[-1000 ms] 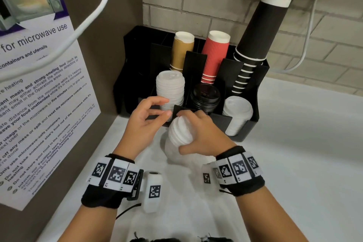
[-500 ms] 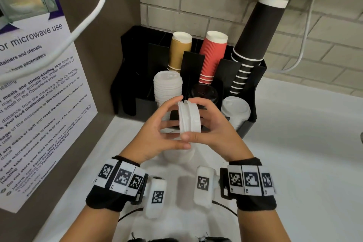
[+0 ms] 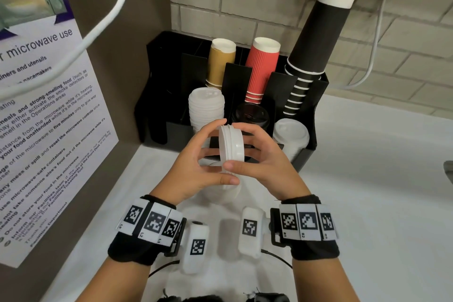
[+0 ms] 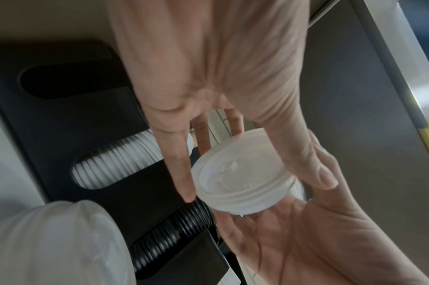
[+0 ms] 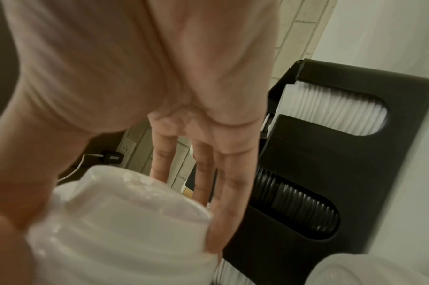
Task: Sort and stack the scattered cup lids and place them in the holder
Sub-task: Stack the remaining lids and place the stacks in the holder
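Both hands, left hand (image 3: 196, 169) and right hand (image 3: 264, 162), are gripping a small white lid stack (image 3: 231, 143) edge-on before the holder (image 3: 306, 154). Holder slots are already holding lids; more lids (image 3: 231, 191) are waiting on the counter below.

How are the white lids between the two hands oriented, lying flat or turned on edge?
On edge. In the head view the small stack of white lids shows its rim side, with the left hand and right hand gripping it from opposite sides.

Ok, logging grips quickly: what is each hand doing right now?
Left hand: fingertips curled round the small stack of white lids, steadying it.
Right hand: grips the same stack.
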Action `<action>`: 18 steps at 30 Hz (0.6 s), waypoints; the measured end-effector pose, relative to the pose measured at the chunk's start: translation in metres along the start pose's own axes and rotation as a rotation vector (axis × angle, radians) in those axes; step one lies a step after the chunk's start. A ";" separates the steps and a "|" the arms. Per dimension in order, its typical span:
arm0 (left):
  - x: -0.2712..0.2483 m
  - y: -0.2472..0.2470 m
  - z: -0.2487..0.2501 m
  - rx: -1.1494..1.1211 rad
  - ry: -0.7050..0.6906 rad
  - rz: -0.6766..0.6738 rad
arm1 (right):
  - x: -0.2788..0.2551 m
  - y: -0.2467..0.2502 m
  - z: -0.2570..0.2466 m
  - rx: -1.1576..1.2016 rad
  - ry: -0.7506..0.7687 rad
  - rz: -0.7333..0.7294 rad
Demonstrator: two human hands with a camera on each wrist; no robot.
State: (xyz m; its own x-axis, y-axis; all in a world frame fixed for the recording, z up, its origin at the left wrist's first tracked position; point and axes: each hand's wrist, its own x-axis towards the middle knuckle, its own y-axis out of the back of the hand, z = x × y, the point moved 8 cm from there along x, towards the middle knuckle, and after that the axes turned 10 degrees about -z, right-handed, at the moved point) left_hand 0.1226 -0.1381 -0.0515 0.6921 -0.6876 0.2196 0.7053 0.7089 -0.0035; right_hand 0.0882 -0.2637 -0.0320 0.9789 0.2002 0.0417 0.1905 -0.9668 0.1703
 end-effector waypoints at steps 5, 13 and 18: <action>0.000 0.001 0.000 0.003 -0.006 -0.001 | -0.002 0.000 -0.007 -0.064 0.031 0.021; -0.011 0.042 0.005 0.102 -0.009 0.254 | -0.012 0.124 -0.057 -0.415 0.114 0.445; -0.011 0.050 0.008 0.136 -0.036 0.295 | 0.019 0.156 -0.036 -0.748 -0.185 0.258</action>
State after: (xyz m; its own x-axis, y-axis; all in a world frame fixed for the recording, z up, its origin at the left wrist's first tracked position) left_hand 0.1490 -0.0941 -0.0463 0.8561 -0.4450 0.2629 0.4464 0.8930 0.0579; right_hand 0.1343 -0.4048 0.0308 0.9941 -0.1071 0.0175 -0.0790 -0.6035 0.7934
